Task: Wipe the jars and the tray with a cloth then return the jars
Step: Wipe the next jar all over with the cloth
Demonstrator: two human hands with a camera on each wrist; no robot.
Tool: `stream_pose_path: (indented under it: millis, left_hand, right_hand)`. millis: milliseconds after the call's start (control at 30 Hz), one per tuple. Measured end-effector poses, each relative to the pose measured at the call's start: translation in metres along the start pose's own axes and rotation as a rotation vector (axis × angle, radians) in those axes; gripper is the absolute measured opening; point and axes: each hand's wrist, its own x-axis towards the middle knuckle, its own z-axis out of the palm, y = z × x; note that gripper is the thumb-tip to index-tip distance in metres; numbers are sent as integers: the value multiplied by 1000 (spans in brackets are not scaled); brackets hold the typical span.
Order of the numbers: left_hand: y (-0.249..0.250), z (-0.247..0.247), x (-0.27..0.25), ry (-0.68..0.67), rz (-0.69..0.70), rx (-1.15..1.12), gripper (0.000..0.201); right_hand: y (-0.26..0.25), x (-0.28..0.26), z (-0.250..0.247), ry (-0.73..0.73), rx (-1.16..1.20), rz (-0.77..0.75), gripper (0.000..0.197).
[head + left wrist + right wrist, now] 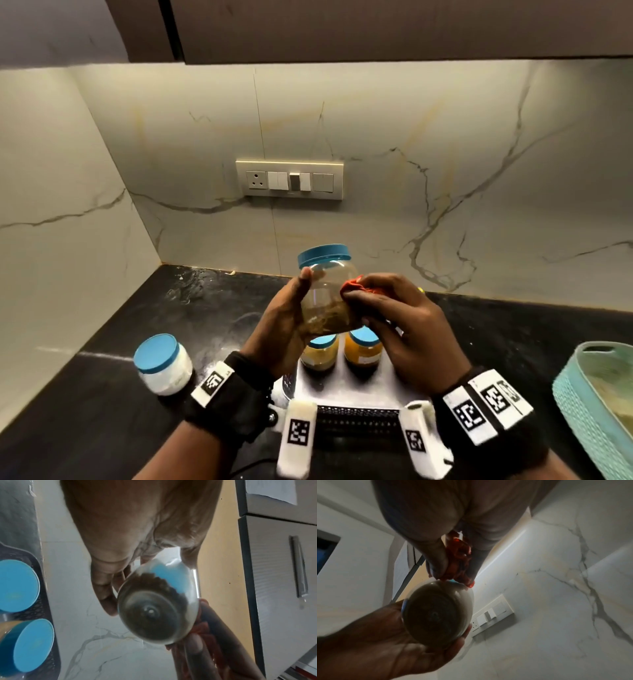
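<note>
My left hand holds a clear jar with a blue lid and brownish contents up above the counter, thumb on its left side. My right hand grips a bunched orange-red cloth and presses it against the jar's right side. In the left wrist view the jar's base faces the camera, with the cloth at its right. The right wrist view shows the cloth pinched between my fingers, touching the jar. Two blue-lidded jars of yellow powder stand on the tray below.
A blue-lidded jar of white powder stands on the black counter at the left. A teal woven basket sits at the right edge. A switch panel is on the marble wall behind. A cabinet hangs overhead.
</note>
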Motion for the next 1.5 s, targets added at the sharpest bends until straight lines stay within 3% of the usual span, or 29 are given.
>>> stream_pose_path:
  millis: [100, 200, 367, 433, 567, 667, 733, 800, 900, 1100, 1267, 1300, 1400, 1433, 1500]
  left_hand:
    - [1, 5, 3, 30, 53, 91, 61]
    - [-6, 10, 3, 79, 118, 197, 87]
    - [-9, 22, -2, 73, 138, 239, 98]
    - [-5, 25, -3, 66, 140, 221, 102]
    - [8, 26, -3, 36, 139, 183, 103]
    - [10, 23, -3, 80, 136, 203, 112]
    - [7, 25, -4, 70, 138, 178, 98]
    - [4, 30, -4, 30, 122, 181, 79]
    - [1, 35, -4, -1, 100, 186, 80]
    - [7, 32, -4, 32, 104, 183, 51]
    - [2, 36, -11, -21, 118, 169, 33]
    - [2, 38, -12, -27, 116, 159, 37]
    - [2, 36, -12, -9, 100, 151, 85]
    - [2, 36, -12, -27, 103, 117, 88]
    - [2, 34, -11, -58, 99, 35, 74]
  right_hand:
    - [-3, 3, -2, -64, -84, -136, 27]
    - [-5, 5, -4, -77, -86, -192, 23]
    - [3, 23, -17, 27, 47, 38, 40]
    - [-3, 23, -16, 66, 48, 65, 40]
    - [-23, 3, -3, 45, -129, -89, 25]
    - [-29, -8, 2, -43, -242, -190, 26]
    - [-25, -3, -1, -42, -214, -202, 26]
    - [-14, 10, -9, 44, -103, -90, 26]
    - [-5, 20, -16, 137, 37, 82, 29]
    - [-29, -13, 7, -5, -170, -257, 25]
    - [-17, 11, -7, 146, 47, 37, 29]
    - [-14, 17, -11, 161, 76, 86, 30]
    - [-11, 19, -13, 155, 178, 183, 33]
    - [-11, 15, -13, 144, 193, 200, 36]
    - [-16, 4, -8, 128, 187, 201, 40]
